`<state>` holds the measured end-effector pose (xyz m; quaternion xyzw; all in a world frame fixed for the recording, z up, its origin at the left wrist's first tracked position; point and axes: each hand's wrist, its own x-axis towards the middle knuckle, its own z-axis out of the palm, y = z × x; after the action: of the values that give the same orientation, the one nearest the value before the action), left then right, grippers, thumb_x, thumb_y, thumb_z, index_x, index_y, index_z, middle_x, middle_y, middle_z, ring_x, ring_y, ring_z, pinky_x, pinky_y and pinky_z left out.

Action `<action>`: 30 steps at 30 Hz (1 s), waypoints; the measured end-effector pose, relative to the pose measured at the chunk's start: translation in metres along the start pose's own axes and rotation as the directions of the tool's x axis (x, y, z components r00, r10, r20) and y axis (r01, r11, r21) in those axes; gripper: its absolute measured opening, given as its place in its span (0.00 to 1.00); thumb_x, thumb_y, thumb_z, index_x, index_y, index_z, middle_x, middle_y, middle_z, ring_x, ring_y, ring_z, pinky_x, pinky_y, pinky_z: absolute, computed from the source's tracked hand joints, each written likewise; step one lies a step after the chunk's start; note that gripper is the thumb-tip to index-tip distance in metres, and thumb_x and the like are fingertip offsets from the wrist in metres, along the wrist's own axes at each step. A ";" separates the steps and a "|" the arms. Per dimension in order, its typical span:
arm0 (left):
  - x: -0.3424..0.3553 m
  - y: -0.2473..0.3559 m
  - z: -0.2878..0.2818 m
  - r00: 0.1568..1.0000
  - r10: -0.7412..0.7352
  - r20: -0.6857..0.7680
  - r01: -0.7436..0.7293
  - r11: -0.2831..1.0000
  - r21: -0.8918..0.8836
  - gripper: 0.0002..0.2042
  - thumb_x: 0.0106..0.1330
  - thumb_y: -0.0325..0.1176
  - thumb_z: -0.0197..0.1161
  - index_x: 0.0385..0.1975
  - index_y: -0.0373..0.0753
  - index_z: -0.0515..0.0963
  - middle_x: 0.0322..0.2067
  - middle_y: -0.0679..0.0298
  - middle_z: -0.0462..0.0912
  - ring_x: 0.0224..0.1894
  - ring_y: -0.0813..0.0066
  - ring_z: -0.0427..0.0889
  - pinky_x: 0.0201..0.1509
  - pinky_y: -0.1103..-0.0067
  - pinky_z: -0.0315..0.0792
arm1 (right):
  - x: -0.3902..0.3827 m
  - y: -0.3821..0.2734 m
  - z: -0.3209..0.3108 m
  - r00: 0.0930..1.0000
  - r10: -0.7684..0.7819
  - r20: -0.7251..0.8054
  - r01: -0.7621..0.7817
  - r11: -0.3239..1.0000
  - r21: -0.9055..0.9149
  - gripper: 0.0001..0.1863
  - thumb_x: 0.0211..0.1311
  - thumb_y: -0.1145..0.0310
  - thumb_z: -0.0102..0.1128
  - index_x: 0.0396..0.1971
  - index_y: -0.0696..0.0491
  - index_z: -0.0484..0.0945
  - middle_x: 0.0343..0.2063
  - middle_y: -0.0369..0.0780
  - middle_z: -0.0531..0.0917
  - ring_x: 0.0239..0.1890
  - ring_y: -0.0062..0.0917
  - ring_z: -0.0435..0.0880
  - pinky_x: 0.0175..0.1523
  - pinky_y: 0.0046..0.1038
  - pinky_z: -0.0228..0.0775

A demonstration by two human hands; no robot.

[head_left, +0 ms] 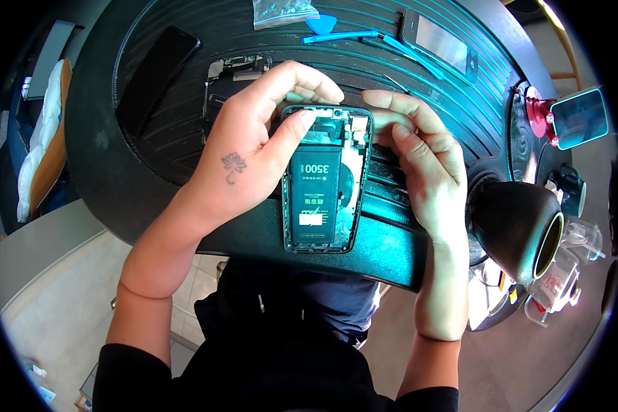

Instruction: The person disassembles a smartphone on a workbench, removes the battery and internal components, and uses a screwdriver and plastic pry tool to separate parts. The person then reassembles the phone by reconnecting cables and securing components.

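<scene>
An opened phone (pixel 347 196) with its inner parts bare stands near the table's front edge. Most of its lower body is taken up by a black battery (pixel 316 185). My left hand (pixel 244 144) grips the phone at its upper left, the thumb over the top inside and the fingers curled behind the far edge. Beside the upper right edge, my right hand (pixel 426 158) has its fingers bent and its thumb pressed against them. Whatever it may pinch is hidden. Just behind the left hand lies a dark phone part (pixel 235 67) with metal pieces.
A dark phone (pixel 159 75) lies at left on the ridged black table (pixel 103 137). Blue pry tools (pixel 343 36), a blue pick (pixel 321 25), a clear bag (pixel 281 12) and another phone (pixel 438 44) lie at the back. To the right stand a dark pot (pixel 511 226) and a propped screen (pixel 579 118).
</scene>
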<state>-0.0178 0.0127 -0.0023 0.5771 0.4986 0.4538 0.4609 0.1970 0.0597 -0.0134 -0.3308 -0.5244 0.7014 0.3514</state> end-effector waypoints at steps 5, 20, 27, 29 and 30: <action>0.000 0.000 -0.002 1.000 0.024 0.004 -0.024 0.998 -0.051 0.10 0.69 0.20 0.53 0.48 0.31 0.75 0.46 0.61 0.80 0.51 0.77 0.79 0.60 0.78 0.72 | -0.003 -0.008 0.005 0.999 -0.018 -0.031 0.013 0.986 -0.168 0.15 0.77 0.73 0.45 0.58 0.59 0.74 0.41 0.38 0.82 0.45 0.17 0.78 0.54 0.19 0.68; 0.000 -0.009 0.001 1.000 0.015 -0.020 -0.013 0.995 0.096 0.10 0.69 0.20 0.55 0.47 0.32 0.76 0.44 0.64 0.79 0.50 0.79 0.78 0.58 0.79 0.72 | 0.001 -0.006 -0.011 0.980 -0.045 -0.192 -0.006 0.967 -0.254 0.14 0.64 0.85 0.60 0.49 0.63 0.79 0.38 0.41 0.86 0.37 0.19 0.85 0.42 0.19 0.78; 0.000 -0.010 0.003 0.997 0.073 -0.025 -0.061 0.945 0.323 0.10 0.66 0.20 0.58 0.46 0.33 0.77 0.44 0.63 0.81 0.49 0.77 0.79 0.57 0.78 0.72 | 0.003 -0.004 -0.013 0.946 -0.091 -0.310 -0.002 0.958 -0.287 0.10 0.62 0.83 0.64 0.44 0.63 0.81 0.32 0.40 0.87 0.30 0.18 0.85 0.33 0.17 0.76; 0.000 -0.013 0.003 0.991 0.134 -0.007 -0.120 0.905 0.408 0.12 0.64 0.20 0.61 0.47 0.33 0.77 0.44 0.61 0.81 0.49 0.74 0.79 0.57 0.76 0.71 | 0.002 -0.005 -0.014 0.943 -0.099 -0.316 -0.015 0.940 -0.340 0.09 0.62 0.82 0.65 0.42 0.62 0.82 0.30 0.39 0.87 0.28 0.16 0.84 0.29 0.15 0.74; 0.000 -0.013 0.003 0.986 0.164 0.005 -0.149 0.881 0.449 0.13 0.63 0.19 0.62 0.47 0.34 0.77 0.44 0.61 0.81 0.49 0.72 0.79 0.57 0.75 0.71 | 0.003 -0.005 -0.013 0.938 -0.098 -0.334 -0.025 0.939 -0.344 0.08 0.62 0.81 0.66 0.41 0.62 0.82 0.29 0.39 0.86 0.27 0.15 0.83 0.28 0.15 0.72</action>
<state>-0.0171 0.0132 -0.0159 0.6983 0.5491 0.3721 0.2692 0.2071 0.0697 -0.0118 -0.4950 -0.5747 0.5235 0.3881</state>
